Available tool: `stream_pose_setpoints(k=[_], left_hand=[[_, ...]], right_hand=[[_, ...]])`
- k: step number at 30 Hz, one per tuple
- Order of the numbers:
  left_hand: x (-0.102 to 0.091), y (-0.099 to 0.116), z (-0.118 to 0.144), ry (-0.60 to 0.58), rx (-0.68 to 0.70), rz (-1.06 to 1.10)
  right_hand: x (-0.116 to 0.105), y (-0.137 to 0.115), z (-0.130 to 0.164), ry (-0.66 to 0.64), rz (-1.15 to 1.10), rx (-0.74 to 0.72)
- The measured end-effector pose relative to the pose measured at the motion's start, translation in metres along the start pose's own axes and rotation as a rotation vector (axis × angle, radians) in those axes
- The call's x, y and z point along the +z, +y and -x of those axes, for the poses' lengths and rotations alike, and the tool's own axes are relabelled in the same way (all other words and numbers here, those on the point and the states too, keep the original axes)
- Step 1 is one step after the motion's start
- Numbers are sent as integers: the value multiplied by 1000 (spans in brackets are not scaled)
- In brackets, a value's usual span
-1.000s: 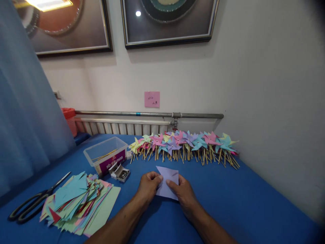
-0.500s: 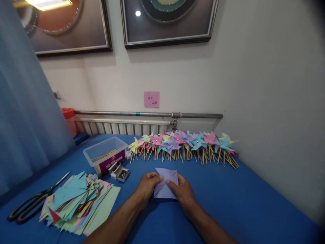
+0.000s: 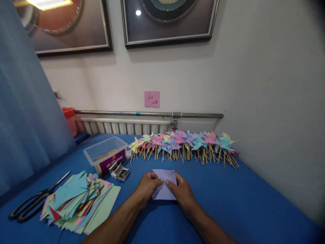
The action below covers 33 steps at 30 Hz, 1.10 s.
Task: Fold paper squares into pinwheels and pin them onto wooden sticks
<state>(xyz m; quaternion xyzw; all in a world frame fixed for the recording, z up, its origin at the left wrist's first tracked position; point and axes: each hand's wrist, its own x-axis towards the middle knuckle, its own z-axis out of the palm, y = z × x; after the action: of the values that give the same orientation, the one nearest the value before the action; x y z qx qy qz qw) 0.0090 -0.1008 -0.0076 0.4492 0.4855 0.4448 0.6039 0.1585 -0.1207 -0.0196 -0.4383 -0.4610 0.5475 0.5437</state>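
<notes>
While both our hands are meeting at the table's near middle, we are pinching 1 lilac paper square (image 3: 164, 184) between them: left hand (image 3: 148, 186) clamped on its left edge, right hand (image 3: 182, 191) on its right, both equally near.

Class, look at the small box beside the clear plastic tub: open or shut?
Open. The small box has its flap raised, with metal bits showing inside.
</notes>
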Motion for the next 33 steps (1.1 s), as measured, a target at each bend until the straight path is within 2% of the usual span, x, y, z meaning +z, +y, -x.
stream_pose_setpoints(k=[6, 10, 16, 23, 33], left_hand=[[0, -1, -1, 22, 5, -59], [0, -4, -3, 10, 16, -79], [2, -6, -5, -2, 17, -58], [3, -5, -3, 3, -15, -32], [3, 4, 3, -21, 21, -13]], right_hand=[[5, -6, 4, 40, -213, 77], [6, -12, 7, 9, -307, 130], [4, -11, 8, -3, -241, 151], [3, -9, 6, 10, -169, 106], [-1, 6, -6, 106, -101, 80]])
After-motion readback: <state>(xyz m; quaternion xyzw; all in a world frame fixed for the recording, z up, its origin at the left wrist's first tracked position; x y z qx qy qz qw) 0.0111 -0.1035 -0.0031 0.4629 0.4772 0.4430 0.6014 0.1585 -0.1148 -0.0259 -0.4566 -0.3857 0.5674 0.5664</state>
